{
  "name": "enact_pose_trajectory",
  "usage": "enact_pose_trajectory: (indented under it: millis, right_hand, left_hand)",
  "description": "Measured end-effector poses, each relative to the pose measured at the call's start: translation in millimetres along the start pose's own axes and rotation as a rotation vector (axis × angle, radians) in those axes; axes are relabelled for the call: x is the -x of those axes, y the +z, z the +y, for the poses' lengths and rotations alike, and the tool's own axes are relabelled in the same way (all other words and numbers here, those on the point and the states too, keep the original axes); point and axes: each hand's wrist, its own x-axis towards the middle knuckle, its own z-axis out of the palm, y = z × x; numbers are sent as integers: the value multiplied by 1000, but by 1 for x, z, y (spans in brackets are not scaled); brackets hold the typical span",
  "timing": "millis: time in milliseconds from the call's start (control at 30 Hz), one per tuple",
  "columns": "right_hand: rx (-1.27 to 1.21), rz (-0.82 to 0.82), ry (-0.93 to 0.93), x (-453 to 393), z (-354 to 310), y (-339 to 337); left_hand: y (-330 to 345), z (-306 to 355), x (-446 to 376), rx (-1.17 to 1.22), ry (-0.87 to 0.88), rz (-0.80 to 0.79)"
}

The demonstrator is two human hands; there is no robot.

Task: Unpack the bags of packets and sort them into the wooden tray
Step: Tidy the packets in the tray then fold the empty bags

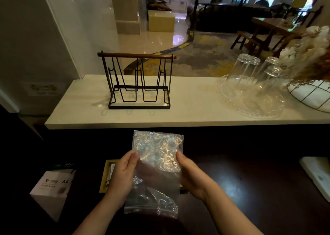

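My left hand [123, 175] grips one edge of a crumpled clear plastic bag [157, 165], my right hand [192, 175] the other, holding it upright above the wooden tray [105, 176]. The tray lies on the dark table, mostly hidden behind my left hand. Left of the tray stands a white paper box [51, 190]; beyond it, on the pale counter [187, 106], a wire rack [138, 81].

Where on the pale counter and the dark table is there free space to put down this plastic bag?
The pale counter is bare between the wire rack and the glass tray, also left of the rack. The dark table looks bare right of the right hand, up to the white object. Crowded: around the wooden tray and paper box, under the plastic bag.
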Motion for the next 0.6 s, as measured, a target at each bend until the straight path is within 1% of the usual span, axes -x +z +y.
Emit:
enact_pose_trajectory:
  millis: [67,100,167,200,233,300,367,433,500,533,600]
  right_hand:
    - [-43,-62,91,3,13,3]
    - [-44,-80,87,5,16,5]
    - [37,-49,7,7,16,11]
    - [47,-7,-40,6,14,13]
    - [14,19,-81,5,12,13]
    - [-53,1,-114,4,10,12]
    - [-13,-18,-74,5,12,12]
    - [68,-2,-16,7,17,12]
    - [94,25,-48,10,17,13]
    - [108,59,-77,11,16,13]
    - [108,116,-120,12,11,11]
  left_hand:
    - [1,1,0,1,21,27]
    - [2,1,0,6,25,33]
    - [3,1,2,17,13,30]
    - [4,2,3,14,2,25]
    - [4,1,4,4,-7,26]
    - [5,3,5,-4,-20,42]
    - [6,5,6,-15,-21,67]
    - [6,9,8,-8,-31,60]
    - [7,15,11,21,-73,10]
    - [7,18,12,39,-118,-42]
    - [3,21,14,43,-208,-203]
